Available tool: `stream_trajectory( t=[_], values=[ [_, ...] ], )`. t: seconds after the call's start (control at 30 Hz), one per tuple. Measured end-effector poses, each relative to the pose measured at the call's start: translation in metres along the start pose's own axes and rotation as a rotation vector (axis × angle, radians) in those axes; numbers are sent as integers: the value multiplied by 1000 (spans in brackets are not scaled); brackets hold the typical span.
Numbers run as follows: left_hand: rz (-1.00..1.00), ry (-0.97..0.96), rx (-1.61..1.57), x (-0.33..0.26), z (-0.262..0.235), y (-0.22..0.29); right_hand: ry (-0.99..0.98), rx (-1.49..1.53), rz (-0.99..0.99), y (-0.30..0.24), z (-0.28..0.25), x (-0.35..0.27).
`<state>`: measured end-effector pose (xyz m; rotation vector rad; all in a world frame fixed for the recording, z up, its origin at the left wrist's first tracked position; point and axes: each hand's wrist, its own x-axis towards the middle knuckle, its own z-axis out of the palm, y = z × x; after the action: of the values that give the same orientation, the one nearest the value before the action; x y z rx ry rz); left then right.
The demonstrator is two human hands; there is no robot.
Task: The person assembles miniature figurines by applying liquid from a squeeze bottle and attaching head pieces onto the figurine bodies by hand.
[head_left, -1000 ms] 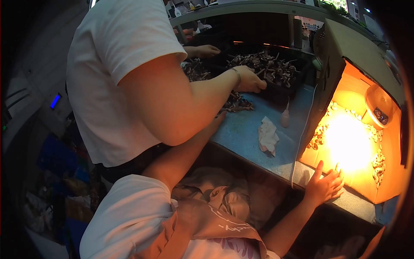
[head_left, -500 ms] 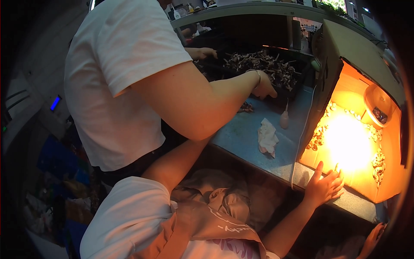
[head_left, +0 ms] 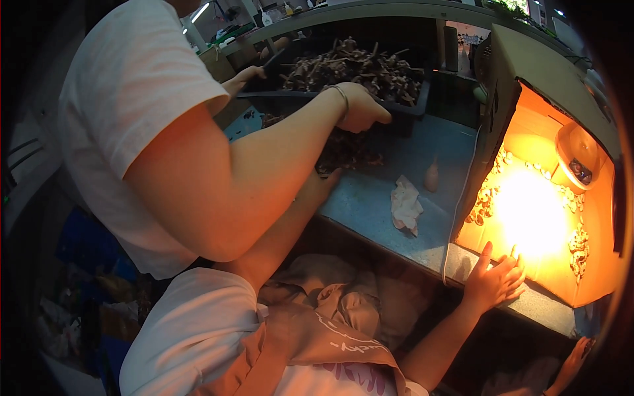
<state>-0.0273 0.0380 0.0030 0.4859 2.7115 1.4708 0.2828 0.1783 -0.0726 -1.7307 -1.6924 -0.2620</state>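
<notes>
My right hand (head_left: 495,280) lies with spread fingers at the front edge of a brightly lit cardboard box (head_left: 498,86), holding nothing. Small curled brown pieces (head_left: 485,201) are scattered inside that box around the glare. On the left, my left hand (head_left: 325,185) rests on the blue table top next to a pile of dark brown bits (head_left: 347,155). A co-worker's forearm crosses my left arm, and most of those fingers are hidden. The co-worker's hands grip a black bin (head_left: 413,105) heaped with dark, twiggy pieces (head_left: 356,69).
A crumpled white tissue (head_left: 405,204) and a small nozzle bottle (head_left: 431,177) stand on the blue table (head_left: 376,188). A white cable (head_left: 462,201) runs beside the box. Inside the box leans a round tub (head_left: 573,155). Another person's hand (head_left: 578,356) shows at lower right.
The co-worker has raised the black bin and shifted it left, leaning left too. Part of my left hand and the dark pile have come into view. My right hand has stayed put.
</notes>
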Motion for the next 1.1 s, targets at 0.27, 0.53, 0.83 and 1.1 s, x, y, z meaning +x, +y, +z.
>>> stream_trajectory(
  t=[0.27,0.53,0.83,1.1],
  values=[
    [355,227,626,33,35,-58,4,-10,-20,1,-2,2],
    [224,120,629,28,33,-45,1,-16,-21,6,-2,1],
    [217,133,648,33,31,-52,-45,-61,-8,3,-2,2],
    [225,12,670,36,32,-47,-53,-109,-4,5,1,2]
  ],
)
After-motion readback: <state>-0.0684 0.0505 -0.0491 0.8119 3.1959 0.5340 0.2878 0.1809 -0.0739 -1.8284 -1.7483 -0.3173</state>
